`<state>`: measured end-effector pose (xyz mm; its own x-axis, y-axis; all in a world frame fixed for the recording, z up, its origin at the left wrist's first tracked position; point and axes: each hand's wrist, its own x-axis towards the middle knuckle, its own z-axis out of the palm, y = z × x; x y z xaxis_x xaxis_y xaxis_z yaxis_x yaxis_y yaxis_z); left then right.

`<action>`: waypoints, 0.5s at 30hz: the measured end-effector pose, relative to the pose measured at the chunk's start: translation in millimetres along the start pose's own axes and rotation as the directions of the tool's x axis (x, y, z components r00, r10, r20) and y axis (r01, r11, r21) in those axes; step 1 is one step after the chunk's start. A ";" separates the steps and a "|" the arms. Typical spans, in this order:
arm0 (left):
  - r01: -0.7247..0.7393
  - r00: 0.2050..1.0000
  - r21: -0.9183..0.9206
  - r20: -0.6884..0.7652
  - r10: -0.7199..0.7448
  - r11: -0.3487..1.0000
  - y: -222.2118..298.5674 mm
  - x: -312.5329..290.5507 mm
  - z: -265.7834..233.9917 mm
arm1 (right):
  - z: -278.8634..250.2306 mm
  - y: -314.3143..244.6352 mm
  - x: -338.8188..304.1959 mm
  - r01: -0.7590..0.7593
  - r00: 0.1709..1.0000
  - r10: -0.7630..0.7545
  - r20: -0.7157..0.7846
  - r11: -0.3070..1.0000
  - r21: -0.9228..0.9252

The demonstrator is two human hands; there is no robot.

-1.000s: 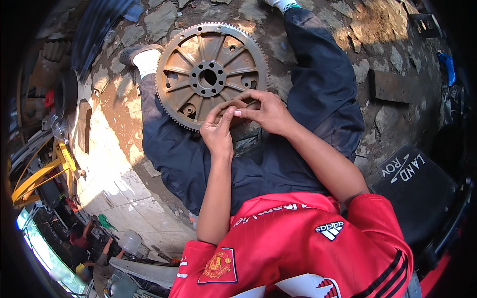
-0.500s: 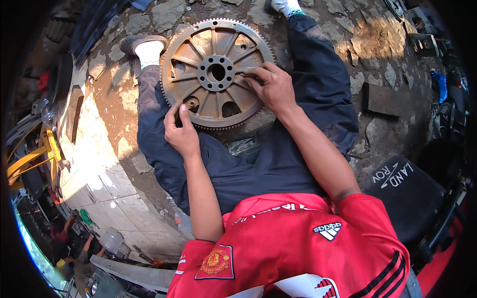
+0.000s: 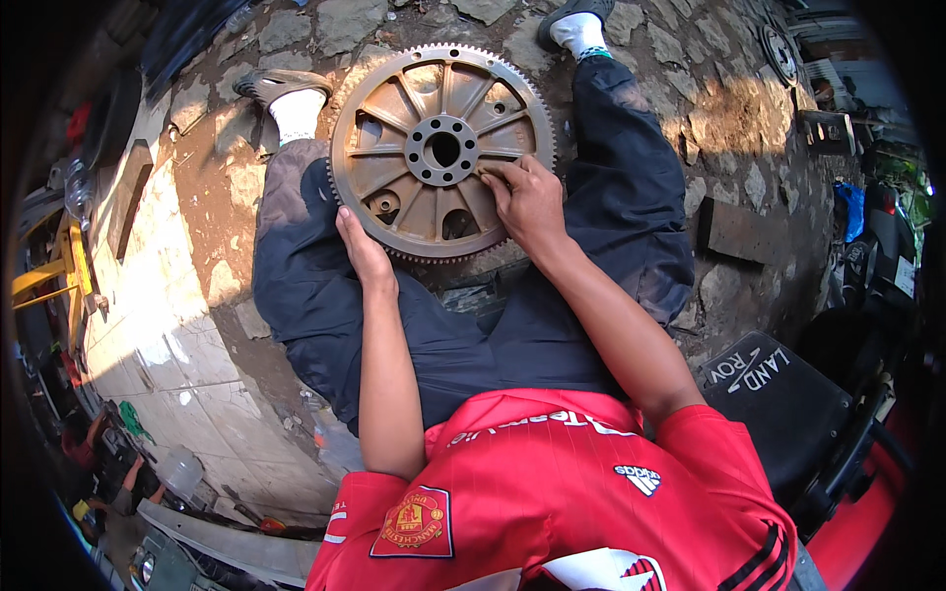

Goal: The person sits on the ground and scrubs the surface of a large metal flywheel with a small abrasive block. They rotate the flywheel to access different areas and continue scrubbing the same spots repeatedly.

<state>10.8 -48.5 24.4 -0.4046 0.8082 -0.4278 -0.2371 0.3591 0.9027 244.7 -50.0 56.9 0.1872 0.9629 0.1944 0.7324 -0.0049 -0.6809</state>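
A large metal flywheel [image 3: 389, 222] with a toothed rim stands between my legs, its spoked brown face toward me. It has a ring of bolt holes around a central bore. My left hand [image 3: 364, 251] rests against the lower left of the rim, fingers stretched out along the edge. My right hand [image 3: 530, 202] lies over the right side of the wheel. Its thumb and index finger are pinched together at a spoke beside the hub; anything between them is too small to name.
Stone paving [image 3: 355, 25] surrounds my feet, with pale tiles [image 3: 187, 345] on the left. A dark rectangular block [image 3: 737, 231] lies to the right, near a black padded seat [image 3: 774, 404]. A yellow metal frame [image 3: 74, 266] stands far left. Other people are at the lower left.
My left hand has slid from the wheel's face to its outer rim, and its fingers have straightened. The right hand stays pinched by the hub. The view has shifted slightly.
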 end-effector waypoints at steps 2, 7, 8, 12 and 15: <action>0.039 0.999 -0.155 0.027 -0.035 0.987 -4.8 0.6 3.5 | 4.1 -8.1 2.8 0.002 0.999 -0.002 -0.046 1.000 0.005; 0.071 0.995 -0.232 0.090 -0.052 0.970 -7.5 3.5 -0.5 | -5.9 -4.4 5.6 -0.037 0.998 0.041 0.046 0.997 -0.074; 0.062 0.996 -0.214 0.079 -0.046 0.975 -6.2 -2.3 4.6 | -2.5 -7.9 6.4 -0.025 0.999 0.027 0.026 0.997 -0.079; 0.066 0.997 -0.222 0.056 -0.055 0.973 -6.3 1.3 2.8 | -3.3 -13.4 7.8 -0.012 0.998 0.019 0.064 0.995 -0.101; 0.062 0.998 -0.236 0.048 -0.052 0.970 -9.1 0.9 2.8 | -13.4 -6.2 6.8 -0.026 0.987 0.049 0.153 0.989 -0.145</action>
<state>15.0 -49.6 16.0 -0.3491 0.8097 -0.4717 -0.4633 0.2884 0.8380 250.2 -47.0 71.9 0.1202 0.9914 0.0508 0.8142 -0.0692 -0.5764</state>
